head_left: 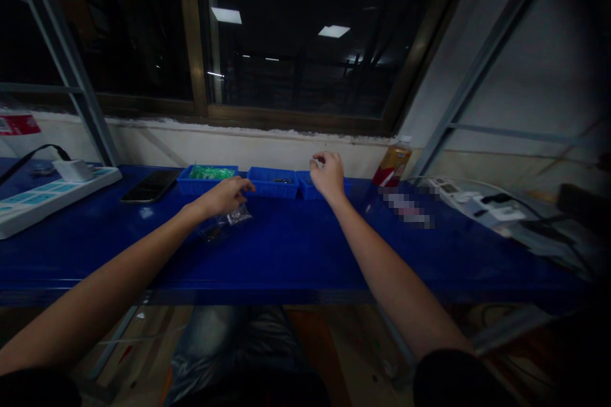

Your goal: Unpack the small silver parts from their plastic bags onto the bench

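Observation:
My left hand hovers over the table in front of the left blue bin, its fingers loosely bent and apart, with nothing visible in them. Just below it lies a small clear plastic bag of small pieces, with another clear bag beside it holding darker pieces. My right hand is raised above the right blue bin. Its thumb and index finger curl toward each other around a small dark spot too unclear to name. The middle blue bin has small metal-looking parts; the left bin holds green plastic packets.
On the blue table a phone and a white power strip lie at left. A bottle stands at back right, near another power strip with plugs and cables. Metal posts and a window wall bound the back.

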Tool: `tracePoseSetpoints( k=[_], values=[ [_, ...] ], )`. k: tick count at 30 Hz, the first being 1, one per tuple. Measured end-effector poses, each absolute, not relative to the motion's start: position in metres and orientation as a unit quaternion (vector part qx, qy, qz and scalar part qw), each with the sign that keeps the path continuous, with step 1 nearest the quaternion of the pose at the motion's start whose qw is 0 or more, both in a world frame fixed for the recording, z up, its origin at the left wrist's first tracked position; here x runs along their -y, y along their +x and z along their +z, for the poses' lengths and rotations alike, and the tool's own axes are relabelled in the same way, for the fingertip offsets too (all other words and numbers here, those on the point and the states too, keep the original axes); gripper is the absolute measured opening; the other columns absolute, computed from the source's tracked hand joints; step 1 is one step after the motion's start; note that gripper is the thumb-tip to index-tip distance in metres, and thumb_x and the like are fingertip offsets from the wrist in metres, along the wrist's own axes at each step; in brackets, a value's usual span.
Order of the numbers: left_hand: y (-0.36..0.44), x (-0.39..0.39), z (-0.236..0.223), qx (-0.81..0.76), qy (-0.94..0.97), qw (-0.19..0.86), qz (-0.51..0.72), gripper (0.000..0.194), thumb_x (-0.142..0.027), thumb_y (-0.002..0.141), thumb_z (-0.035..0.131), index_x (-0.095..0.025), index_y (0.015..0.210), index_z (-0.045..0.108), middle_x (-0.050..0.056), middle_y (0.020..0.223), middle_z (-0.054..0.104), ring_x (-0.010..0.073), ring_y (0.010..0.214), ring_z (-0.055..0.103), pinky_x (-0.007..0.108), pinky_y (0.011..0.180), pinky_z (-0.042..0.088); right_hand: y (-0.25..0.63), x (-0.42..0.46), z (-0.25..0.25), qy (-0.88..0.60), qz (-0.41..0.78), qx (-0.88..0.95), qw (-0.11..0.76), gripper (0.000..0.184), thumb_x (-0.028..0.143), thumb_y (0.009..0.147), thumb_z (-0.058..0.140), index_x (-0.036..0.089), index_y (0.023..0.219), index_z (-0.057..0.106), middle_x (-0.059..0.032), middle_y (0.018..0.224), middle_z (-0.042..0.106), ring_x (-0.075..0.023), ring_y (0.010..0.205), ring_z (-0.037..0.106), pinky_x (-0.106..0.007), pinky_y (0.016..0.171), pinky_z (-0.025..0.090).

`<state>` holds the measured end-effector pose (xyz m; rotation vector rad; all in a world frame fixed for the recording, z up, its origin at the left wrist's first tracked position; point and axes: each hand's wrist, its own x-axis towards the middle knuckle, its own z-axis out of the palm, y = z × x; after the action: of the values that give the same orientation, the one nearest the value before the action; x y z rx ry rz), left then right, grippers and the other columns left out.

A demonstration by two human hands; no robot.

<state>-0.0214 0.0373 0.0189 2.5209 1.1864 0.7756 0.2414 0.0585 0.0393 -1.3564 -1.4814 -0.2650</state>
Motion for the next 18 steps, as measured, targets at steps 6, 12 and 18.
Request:
tracePoseSetpoints(
  k=[6,12,18],
  values=[
    [-0.017,-0.032,0.024,-0.393,0.782,0.27,0.402,0.026,-0.019,0.069,0.057,-0.014,0.094,0.055,0.006,0.091,0.058,0.0137,0.072,0.058,0.027,0.069,0.045,0.179,-0.031,0.022,-0.439,0.104,0.786,0.422,0.019,0.03,0.077,0.053,0.016,0.085,0.063,-0.0013,0.071,0.06,-0.0113,0.064,0.054,-0.025,0.065,0.041],
    [0.003,-0.008,0.047,-0.408,0.761,0.187,0.469,0.027,-0.03,0.069,0.058,-0.013,0.091,0.058,0.009,0.087,0.059,0.02,0.084,0.056,0.037,0.08,0.044,0.154,-0.022,0.015,-0.38,0.125,0.823,0.403,0.011,0.018,0.075,0.053,0.014,0.069,0.061,-0.0014,0.071,0.059,-0.0107,0.068,0.052,-0.023,0.066,0.038],
    [-0.022,0.132,0.023,-0.253,0.867,0.277,0.327,0.039,-0.053,0.06,0.055,-0.043,0.097,0.064,0.002,0.089,0.064,0.0255,0.089,0.056,0.04,0.067,0.045,0.177,-0.031,0.025,-0.479,0.102,0.726,0.483,0.014,0.024,0.075,0.052,0.015,0.069,0.062,0.0016,0.061,0.053,-0.0105,0.059,0.047,-0.023,0.059,0.036]
  ],
)
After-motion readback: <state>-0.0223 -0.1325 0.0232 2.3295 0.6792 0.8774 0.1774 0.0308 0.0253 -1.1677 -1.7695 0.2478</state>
